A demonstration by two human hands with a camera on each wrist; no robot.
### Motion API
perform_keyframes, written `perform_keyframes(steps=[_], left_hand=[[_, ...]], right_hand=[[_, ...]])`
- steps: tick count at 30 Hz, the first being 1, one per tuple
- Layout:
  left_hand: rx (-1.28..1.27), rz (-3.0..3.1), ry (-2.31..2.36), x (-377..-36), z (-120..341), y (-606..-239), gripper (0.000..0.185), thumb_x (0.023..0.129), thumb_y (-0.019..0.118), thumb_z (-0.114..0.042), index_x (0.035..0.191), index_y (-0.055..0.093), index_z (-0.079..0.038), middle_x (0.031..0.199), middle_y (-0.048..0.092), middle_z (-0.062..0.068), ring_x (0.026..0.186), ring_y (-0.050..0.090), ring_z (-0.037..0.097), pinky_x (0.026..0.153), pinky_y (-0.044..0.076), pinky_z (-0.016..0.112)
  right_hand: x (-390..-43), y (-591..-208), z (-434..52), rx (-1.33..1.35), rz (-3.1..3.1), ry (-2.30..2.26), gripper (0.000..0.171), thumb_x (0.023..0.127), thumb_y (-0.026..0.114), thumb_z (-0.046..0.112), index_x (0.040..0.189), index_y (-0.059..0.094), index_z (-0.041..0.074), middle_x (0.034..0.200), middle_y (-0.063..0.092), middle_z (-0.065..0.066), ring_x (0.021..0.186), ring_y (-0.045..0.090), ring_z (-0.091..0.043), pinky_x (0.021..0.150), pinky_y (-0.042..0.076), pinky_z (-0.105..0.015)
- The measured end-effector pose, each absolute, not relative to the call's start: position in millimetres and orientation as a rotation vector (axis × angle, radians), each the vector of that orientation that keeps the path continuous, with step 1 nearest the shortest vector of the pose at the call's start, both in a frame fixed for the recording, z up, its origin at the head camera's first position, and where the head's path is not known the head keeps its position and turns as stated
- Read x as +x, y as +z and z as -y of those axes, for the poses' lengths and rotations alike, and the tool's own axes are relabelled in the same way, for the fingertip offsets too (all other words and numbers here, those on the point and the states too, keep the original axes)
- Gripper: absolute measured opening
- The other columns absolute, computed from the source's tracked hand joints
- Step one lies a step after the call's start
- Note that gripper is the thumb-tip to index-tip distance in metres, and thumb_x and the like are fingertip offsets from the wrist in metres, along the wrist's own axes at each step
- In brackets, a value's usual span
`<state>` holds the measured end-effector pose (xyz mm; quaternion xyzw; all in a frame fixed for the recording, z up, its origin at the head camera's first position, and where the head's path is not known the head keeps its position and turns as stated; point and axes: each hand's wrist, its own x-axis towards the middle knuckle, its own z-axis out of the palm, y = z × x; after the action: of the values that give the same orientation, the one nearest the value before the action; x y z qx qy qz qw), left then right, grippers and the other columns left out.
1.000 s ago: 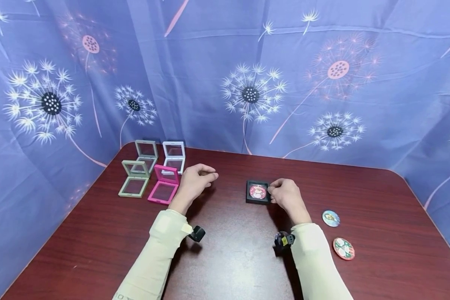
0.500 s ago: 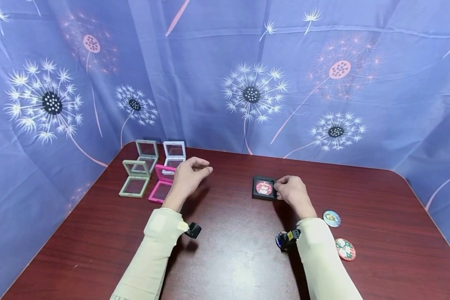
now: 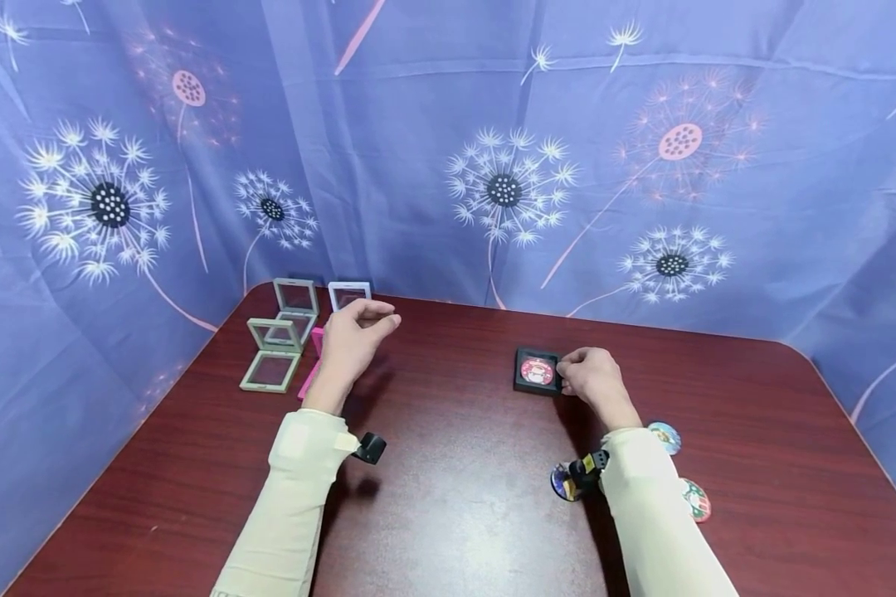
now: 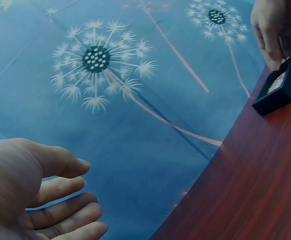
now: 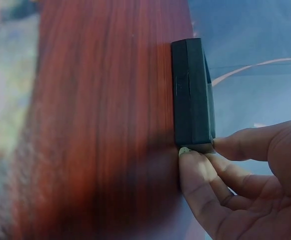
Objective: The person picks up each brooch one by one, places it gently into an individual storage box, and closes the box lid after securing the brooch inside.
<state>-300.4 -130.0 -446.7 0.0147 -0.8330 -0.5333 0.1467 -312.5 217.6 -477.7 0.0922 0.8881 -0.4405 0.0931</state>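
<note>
My right hand (image 3: 597,383) pinches the right side of a small black display case (image 3: 533,389), thumb and fingertips at its edge in the right wrist view. Inside the case shows a round red badge (image 3: 538,371) with a white figure. The case lies low over the table, with its dark side wall (image 5: 188,95) seen from close up. My left hand (image 3: 351,344) hovers at the left, fingers loosely bent, thumb apart from them, holding nothing. Below and behind it, a pink display case (image 3: 308,383) is mostly hidden.
Left of my left hand stand opened cases: a green one (image 3: 269,386), a grey-green one (image 3: 295,283) and a white one (image 3: 349,286), partly covered. Round badges lie at right: a blue one (image 3: 668,437), a red-and-green one (image 3: 698,501) and a dark blue one (image 3: 562,482). A curtain (image 3: 418,166) hangs behind the table.
My right hand has shifted the black display case to the right and slightly away. My left hand has moved left and back, now covering more of the pink and white cases.
</note>
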Motion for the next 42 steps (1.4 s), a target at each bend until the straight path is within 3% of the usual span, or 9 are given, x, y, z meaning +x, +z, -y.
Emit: perform_keyframes(steps=[13,23,32,42], left_hand=[[0.137,2.343,-1.468,-299.7,146.9,-441.5,0.022,0.097,0.078,-0.022,0.116,0.078,-0.01,0.111,0.079,0.008,0.107,0.073,0.024,0.093,0.054,0.039],[0.151,2.339,-1.347,-300.9,158.6,-436.3,0.022,0.097,0.074,-0.014,0.116,0.077,-0.004,0.109,0.079,0.013,0.102,0.072,0.028,0.087,0.053,0.037],[0.162,2.386,-1.243,-299.9,173.7,-435.7,0.023,0.096,0.071,-0.012,0.117,0.077,-0.003,0.111,0.078,0.016,0.102,0.073,0.032,0.092,0.053,0.043],[0.151,2.496,-1.173,-298.0,186.6,-436.7,0.029,0.096,0.061,-0.002,0.121,0.075,-0.001,0.119,0.074,0.022,0.111,0.066,0.038,0.096,0.051,0.051]], right_hand=[[-319.6,-479.9,-230.7,0.329,-2.659,-1.276,0.028,0.105,0.059,0.008,0.122,0.065,-0.014,0.093,0.069,-0.017,0.07,0.067,-0.013,0.066,0.06,-0.028],[-319.1,-478.4,-244.3,0.3,-2.7,-1.228,0.031,0.103,0.057,0.008,0.122,0.065,-0.015,0.087,0.071,-0.014,0.067,0.066,-0.01,0.061,0.055,-0.025],[-321.5,-477.8,-250.3,0.291,-2.712,-1.197,0.029,0.103,0.058,0.008,0.119,0.065,-0.015,0.076,0.068,-0.007,0.066,0.064,-0.011,0.06,0.054,-0.025],[-325.8,-476.9,-252.5,0.27,-2.7,-1.185,0.029,0.103,0.059,0.008,0.12,0.065,-0.016,0.075,0.068,-0.006,0.065,0.064,-0.01,0.06,0.053,-0.026]])
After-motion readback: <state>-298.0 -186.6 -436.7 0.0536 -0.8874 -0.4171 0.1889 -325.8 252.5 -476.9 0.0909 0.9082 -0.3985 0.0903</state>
